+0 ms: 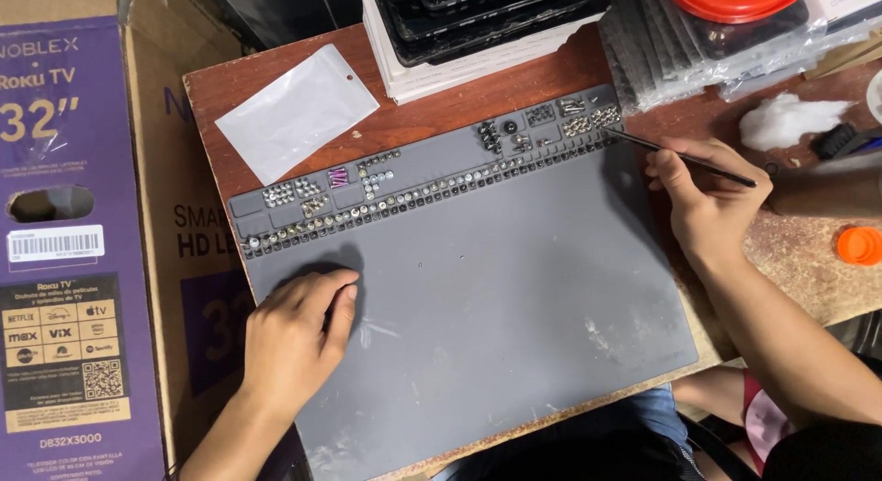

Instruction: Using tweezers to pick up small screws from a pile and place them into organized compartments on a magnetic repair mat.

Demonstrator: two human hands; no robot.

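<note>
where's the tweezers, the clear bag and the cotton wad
tweezers (684, 157), head view, middle of the black shaft held in the right hand (707, 201)
clear bag (296, 113), head view, centre of the flat plastic
cotton wad (788, 120), head view, centre of the white fluff

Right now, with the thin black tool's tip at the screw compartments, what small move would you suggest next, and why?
Probably dip the thin black tool slightly into the far-right compartment of the grey mat. The right hand already holds its tip at the small silver screws there, while the left hand lies flat on the mat, steadying it.
</note>
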